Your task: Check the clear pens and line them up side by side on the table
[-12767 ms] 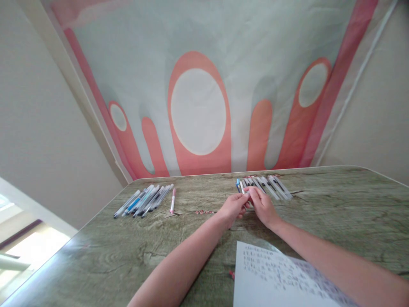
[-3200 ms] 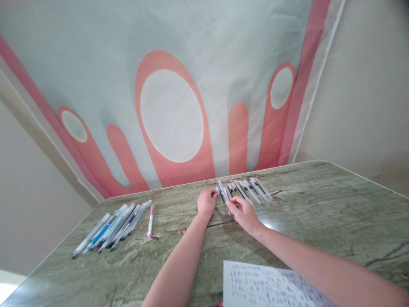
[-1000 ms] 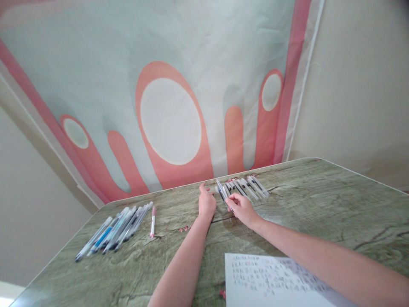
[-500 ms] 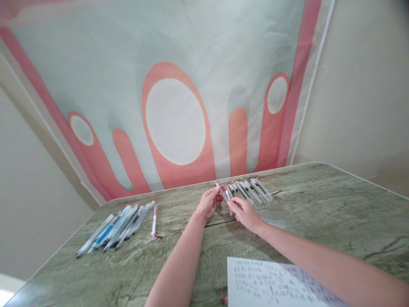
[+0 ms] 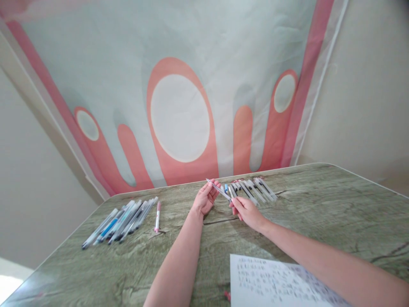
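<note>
A slim, pale see-through pen (image 5: 220, 190) slants between my hands above the table. My right hand (image 5: 247, 211) pinches its near end between thumb and fingers. At the far end, the thumb and fingers of my left hand (image 5: 205, 199) close on the shaft, with the other fingers loosely curled. Just beyond my right hand lies a row of clear pen barrels or pens with dark parts (image 5: 255, 190). Small print on the held pen is too fine to make out.
Several pens (image 5: 123, 221), some blue, lie bunched at the left. Beside them is a pink-and-white marker (image 5: 157, 216). A sheet of paper with writing (image 5: 271, 281) lies in front, partly under my right forearm. The wood-patterned table (image 5: 179, 238) meets a printed backdrop (image 5: 185, 170).
The held pen has tilted flatter, its far end swinging left. My left hand has shifted slightly left and its fingers have opened out somewhat. The view has moved a little.
</note>
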A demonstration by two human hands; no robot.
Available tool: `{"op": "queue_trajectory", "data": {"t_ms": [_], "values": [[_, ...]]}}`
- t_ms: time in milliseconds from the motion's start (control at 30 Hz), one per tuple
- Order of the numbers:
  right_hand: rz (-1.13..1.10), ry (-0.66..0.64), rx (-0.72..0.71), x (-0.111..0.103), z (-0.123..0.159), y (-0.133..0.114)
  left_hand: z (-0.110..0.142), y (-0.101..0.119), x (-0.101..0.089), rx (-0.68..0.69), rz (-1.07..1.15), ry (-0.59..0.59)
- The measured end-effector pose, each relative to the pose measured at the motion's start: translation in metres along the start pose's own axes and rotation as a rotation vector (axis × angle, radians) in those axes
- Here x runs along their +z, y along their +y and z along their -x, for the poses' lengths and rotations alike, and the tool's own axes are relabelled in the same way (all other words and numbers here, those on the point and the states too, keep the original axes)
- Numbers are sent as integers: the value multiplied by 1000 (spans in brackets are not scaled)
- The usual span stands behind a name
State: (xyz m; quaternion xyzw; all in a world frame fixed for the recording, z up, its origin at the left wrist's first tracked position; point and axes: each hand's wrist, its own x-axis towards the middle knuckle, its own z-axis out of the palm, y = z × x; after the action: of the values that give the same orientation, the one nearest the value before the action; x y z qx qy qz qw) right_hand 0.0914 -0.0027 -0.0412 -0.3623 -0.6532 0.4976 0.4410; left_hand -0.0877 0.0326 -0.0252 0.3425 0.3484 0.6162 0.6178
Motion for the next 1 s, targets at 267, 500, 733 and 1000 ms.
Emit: {"op": "queue_trajectory", "data": {"t_ms": [267, 500, 733, 1000], "values": [[58, 33, -11, -2, 1, -2, -2, -2, -2, -21, 109, -33], [-40, -10, 40, -1, -1, -3, -2, -2, -2, -21, 170, -39], [23, -29, 0, -1, -1, -1, -2, -4, 0, -20, 157, -55], [92, 19, -41, -2, -1, 0, -2, -4, 1, 4, 149, -18]]}}
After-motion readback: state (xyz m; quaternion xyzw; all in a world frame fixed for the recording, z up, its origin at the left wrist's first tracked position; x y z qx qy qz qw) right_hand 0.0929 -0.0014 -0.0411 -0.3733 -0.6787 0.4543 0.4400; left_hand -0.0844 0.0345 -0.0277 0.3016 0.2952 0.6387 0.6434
